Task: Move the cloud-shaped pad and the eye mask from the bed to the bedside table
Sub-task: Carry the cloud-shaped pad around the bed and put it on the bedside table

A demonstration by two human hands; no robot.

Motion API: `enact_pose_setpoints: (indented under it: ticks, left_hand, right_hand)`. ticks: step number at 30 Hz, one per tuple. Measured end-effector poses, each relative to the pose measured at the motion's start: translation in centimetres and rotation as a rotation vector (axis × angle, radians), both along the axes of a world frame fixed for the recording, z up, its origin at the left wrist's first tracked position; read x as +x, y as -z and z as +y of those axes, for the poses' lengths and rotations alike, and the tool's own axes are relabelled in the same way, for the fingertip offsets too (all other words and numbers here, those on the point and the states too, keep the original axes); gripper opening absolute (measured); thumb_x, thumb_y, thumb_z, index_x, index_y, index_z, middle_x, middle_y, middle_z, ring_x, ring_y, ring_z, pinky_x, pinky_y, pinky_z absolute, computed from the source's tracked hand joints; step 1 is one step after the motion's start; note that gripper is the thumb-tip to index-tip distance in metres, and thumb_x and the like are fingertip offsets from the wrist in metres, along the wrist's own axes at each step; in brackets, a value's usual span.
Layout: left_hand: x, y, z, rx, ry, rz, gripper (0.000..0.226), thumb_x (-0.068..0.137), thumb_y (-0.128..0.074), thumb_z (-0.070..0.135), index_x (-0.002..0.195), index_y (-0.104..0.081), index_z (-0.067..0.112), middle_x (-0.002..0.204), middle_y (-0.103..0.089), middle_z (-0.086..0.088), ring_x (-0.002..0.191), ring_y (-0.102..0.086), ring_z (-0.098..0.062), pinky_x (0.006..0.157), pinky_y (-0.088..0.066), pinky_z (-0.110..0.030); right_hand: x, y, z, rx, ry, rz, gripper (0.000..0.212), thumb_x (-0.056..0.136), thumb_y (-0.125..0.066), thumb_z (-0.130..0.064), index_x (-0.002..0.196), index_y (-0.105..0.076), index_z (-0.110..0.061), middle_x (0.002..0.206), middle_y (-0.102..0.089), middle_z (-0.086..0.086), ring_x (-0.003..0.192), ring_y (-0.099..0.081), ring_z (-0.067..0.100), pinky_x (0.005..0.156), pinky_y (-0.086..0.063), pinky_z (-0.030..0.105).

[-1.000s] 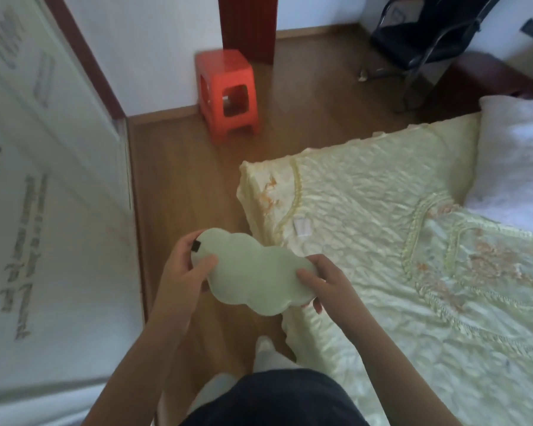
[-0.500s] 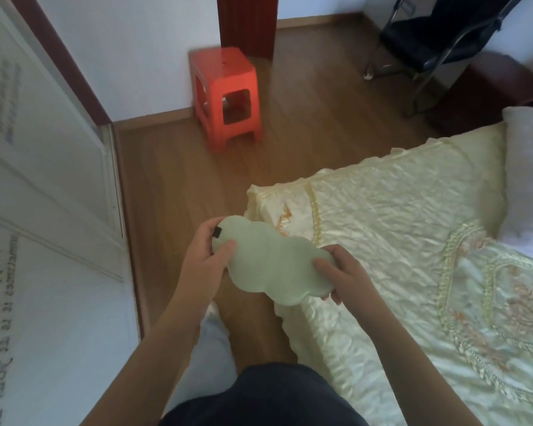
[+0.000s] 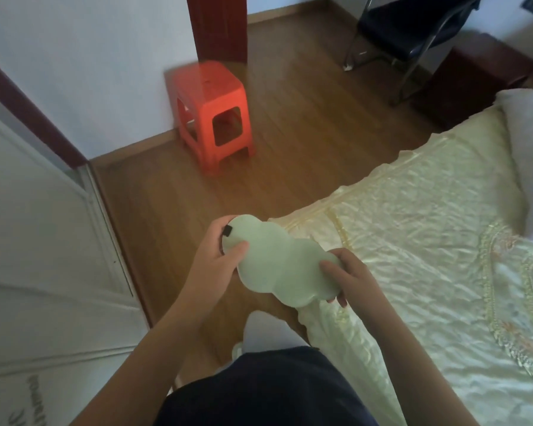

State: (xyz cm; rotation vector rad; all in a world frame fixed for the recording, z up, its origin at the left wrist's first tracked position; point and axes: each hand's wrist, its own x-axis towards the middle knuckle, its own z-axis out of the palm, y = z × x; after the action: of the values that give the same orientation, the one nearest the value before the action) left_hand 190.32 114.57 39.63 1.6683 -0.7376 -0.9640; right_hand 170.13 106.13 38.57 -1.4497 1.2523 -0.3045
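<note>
Both hands hold the cloud-shaped pad (image 3: pixel 282 265) over wooden floor (image 3: pixel 305 118) (bed (image 3: pixel 428 241) beside).

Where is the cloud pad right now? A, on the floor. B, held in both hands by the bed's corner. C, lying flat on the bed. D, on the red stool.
B: the left hand and right hand each grip an end of the cloud pad, keeping it lifted by the corner of the bed, well short of the stool.
</note>
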Motion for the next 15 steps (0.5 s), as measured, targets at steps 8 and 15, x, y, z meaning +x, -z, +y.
enact_pose_setpoints:
  ticks: [8, 15]
  left_hand:
    - [10.7, 2.0, -6.2, -0.012, -0.03, 0.073, 0.033, 0.09, -0.053, 0.009, 0.111, -0.048, 0.033, 0.106, -0.055, 0.016, 0.096, -0.057, -0.007, 0.067, -0.054, -0.021]
    - [21.7, 1.9, -14.3, 0.007, -0.076, 0.038, 0.03, 0.091, -0.052, 0.016, 0.12, -0.047, 0.024, 0.111, -0.056, 0.007, 0.1, -0.058, -0.015, 0.063, -0.055, -0.02]
  right_hand:
    - [10.7, 1.8, -6.7, -0.005, -0.049, 0.037, 0.012, 0.093, -0.049, -0.025, 0.099, -0.057, -0.017, 0.081, -0.063, 0.007, 0.041, -0.051, 0.003, 0.046, -0.04, 0.022]
    - [22.1, 1.9, -15.8, 0.005, -0.1, -0.025, 0.012, 0.093, -0.052, -0.022, 0.099, -0.057, -0.013, 0.08, -0.06, 0.009, 0.042, -0.052, 0.0, 0.041, -0.039, 0.013]
